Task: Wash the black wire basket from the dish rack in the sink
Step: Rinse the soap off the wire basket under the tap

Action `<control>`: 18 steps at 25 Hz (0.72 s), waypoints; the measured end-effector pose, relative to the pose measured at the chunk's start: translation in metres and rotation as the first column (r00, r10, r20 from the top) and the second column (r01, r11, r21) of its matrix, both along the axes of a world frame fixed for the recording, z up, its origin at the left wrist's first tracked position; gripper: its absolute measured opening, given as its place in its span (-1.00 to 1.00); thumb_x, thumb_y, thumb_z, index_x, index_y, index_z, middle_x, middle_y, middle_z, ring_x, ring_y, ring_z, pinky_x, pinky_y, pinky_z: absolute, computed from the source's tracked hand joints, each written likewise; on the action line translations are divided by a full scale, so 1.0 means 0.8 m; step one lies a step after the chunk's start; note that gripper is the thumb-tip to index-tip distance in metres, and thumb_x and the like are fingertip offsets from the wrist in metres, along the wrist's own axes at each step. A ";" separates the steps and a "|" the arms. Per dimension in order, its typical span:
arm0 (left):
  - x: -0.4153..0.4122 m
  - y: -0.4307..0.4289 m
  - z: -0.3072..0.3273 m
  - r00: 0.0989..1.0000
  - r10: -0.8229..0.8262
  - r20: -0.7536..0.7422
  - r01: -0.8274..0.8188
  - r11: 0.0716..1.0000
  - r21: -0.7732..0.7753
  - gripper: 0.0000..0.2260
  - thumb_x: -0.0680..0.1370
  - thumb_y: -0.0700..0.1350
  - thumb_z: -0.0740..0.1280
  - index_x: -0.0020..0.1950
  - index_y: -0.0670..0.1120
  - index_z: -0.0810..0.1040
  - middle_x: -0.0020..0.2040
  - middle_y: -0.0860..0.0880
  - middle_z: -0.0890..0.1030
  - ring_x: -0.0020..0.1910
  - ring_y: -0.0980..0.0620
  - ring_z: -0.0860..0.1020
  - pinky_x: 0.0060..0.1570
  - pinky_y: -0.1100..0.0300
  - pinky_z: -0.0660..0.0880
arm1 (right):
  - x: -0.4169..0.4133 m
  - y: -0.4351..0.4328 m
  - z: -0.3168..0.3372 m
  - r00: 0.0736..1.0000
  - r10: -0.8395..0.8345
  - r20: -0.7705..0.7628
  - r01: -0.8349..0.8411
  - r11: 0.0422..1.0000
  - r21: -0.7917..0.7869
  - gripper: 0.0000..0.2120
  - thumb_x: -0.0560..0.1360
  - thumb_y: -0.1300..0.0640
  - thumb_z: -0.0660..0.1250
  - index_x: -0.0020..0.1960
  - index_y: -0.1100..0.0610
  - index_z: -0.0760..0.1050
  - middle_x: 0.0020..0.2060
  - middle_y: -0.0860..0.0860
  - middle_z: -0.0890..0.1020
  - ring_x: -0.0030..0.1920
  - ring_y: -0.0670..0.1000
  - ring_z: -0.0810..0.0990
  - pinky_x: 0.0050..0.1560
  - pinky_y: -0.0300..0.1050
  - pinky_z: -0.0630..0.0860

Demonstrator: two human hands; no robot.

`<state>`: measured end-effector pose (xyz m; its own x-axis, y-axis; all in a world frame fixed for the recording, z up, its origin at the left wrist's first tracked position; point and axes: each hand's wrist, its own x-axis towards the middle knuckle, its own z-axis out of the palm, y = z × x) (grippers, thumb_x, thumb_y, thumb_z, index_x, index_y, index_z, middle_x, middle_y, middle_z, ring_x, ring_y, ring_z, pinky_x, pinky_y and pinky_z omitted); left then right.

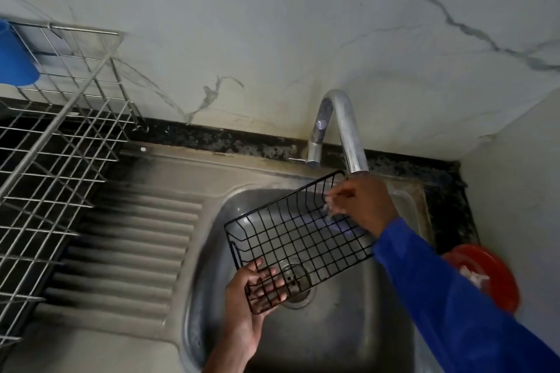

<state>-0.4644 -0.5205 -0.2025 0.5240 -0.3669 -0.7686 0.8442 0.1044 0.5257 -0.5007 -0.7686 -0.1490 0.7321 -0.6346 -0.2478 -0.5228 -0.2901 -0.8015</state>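
- Head view, progress: the black wire basket (297,233) is out of the dish rack (60,160) and held tilted over the bowl of the sink (333,339), above the drain (298,281), so we judge the fetching is done and the washing is under way.
- We see no stream from the tap (342,124). Something pale shows on the right fingers, and we cannot tell whether it is foam or blur. A bluish patch under the mesh is also unclear.
- By our reading, scrubbing the wires, rinsing them and setting the basket back to drain are left.
- Hands: the left hand (257,288) clamps the near corner, thumb over the rim and fingers under the mesh.
- The right hand (360,203), in a blue sleeve (454,297), is at the far end near the foot of the tap. Its fingers meet the wires, but we cannot tell whether they grip or only rub.
- Surface: the sink is steel, with a ribbed drainboard (136,236) to its left. The rack stands partly over the drainboard with a blue cup (15,54) in its upper tier.
- A dark speckled bench (227,136) runs along the back edge, stained near the tap, and a red dish (491,275) sits at the right.
- Room: a pale, grey-veined marble wall (272,24) rises behind and turns a corner on the right.
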 end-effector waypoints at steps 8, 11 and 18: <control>0.052 0.013 -0.043 0.885 -0.461 0.065 0.424 0.854 0.301 -0.71 0.50 -0.27 0.18 0.18 -0.17 0.55 0.11 -0.27 0.67 -0.04 -0.17 0.63 -0.07 0.01 0.49 | -0.100 0.062 -0.107 0.892 -0.416 -0.175 0.342 0.876 -0.341 -0.69 0.54 0.18 0.33 0.28 0.15 0.52 0.20 0.14 0.54 0.18 0.15 0.53 0.21 -0.03 0.45; 0.070 0.014 -0.069 0.838 -0.545 0.014 0.500 0.779 0.380 -0.72 0.55 -0.25 0.15 0.19 -0.18 0.54 0.15 -0.29 0.65 -0.04 -0.17 0.61 -0.13 0.08 0.45 | -0.110 0.061 -0.132 0.836 -0.462 -0.298 0.419 0.886 -0.197 -0.79 0.56 0.19 0.31 0.13 0.25 0.59 0.04 0.19 0.65 0.06 0.17 0.61 0.13 0.00 0.53; 0.072 -0.006 -0.124 0.599 -0.781 0.179 0.342 0.451 0.824 -0.80 0.68 -0.14 0.19 0.06 -0.23 0.54 0.07 -0.27 0.63 0.11 -0.29 0.61 0.08 -0.01 0.57 | -0.093 0.058 -0.143 0.813 -0.422 -0.401 0.395 0.906 -0.151 -0.86 0.53 0.31 0.27 -0.09 0.27 0.62 -0.16 0.17 0.66 -0.21 0.05 0.53 -0.13 -0.21 0.44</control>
<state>-0.4066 -0.5251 -0.3020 0.7448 -0.2427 -0.6216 0.1602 -0.8392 0.5197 -0.5749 -0.7220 -0.2637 0.2385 -0.8747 -0.4220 -0.8823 -0.0137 -0.4704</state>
